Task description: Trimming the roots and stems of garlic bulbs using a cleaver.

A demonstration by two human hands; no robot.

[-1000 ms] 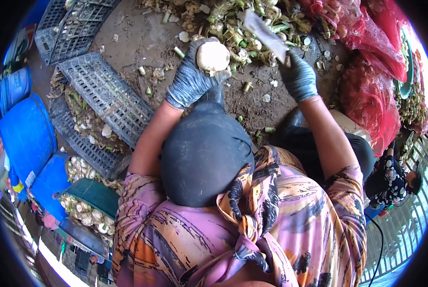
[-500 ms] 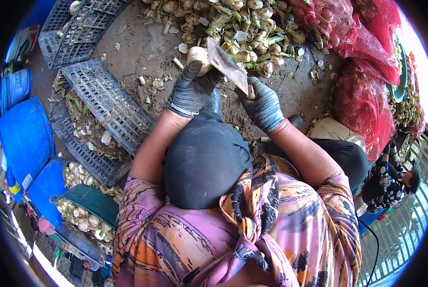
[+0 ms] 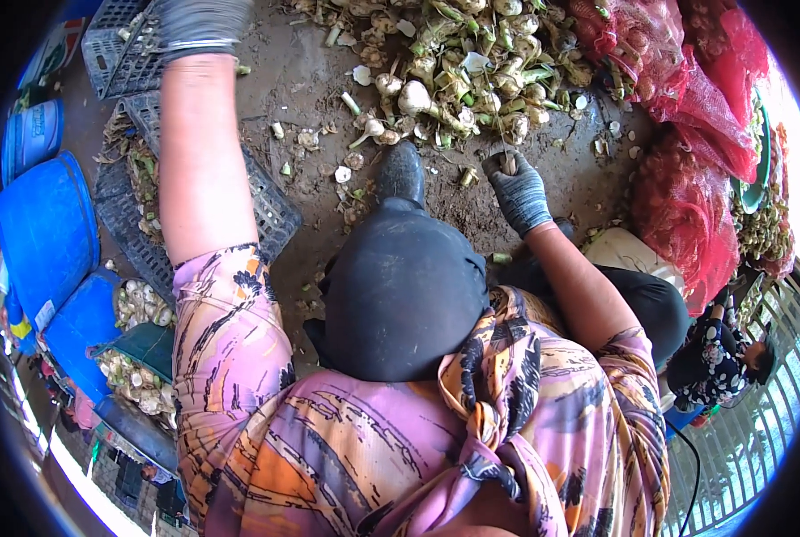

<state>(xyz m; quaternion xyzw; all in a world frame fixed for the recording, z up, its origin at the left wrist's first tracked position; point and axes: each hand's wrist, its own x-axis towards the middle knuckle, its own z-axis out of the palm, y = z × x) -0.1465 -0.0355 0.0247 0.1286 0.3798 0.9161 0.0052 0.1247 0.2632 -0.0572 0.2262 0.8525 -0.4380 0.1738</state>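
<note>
My left hand (image 3: 201, 25), in a grey glove, reaches out at the top left over a dark plastic crate (image 3: 106, 55). It is smeared by motion and its fingers run past the top of the view, so what they hold is hidden. My right hand (image 3: 518, 192), also gloved, is closed round a knife's handle (image 3: 508, 165). The knife's blade is seen almost edge-on and hardly shows. Ahead of it lies a heap of garlic bulbs (image 3: 485, 76) with stalks. A loose garlic bulb (image 3: 415, 98) rests at the heap's near edge, by my dark boot (image 3: 400, 172).
Red mesh sacks (image 3: 686, 192) stand at the right. A second crate (image 3: 270, 201) with scraps lies under my left arm. Blue tubs (image 3: 46, 228) and a green container (image 3: 140, 349) with garlic line the left. Another person (image 3: 718, 362) sits at the far right by railings.
My left hand has swung from the middle to the upper left, and the garlic bulb it held no longer shows. My right hand has moved slightly right and the knife has turned edge-on.
</note>
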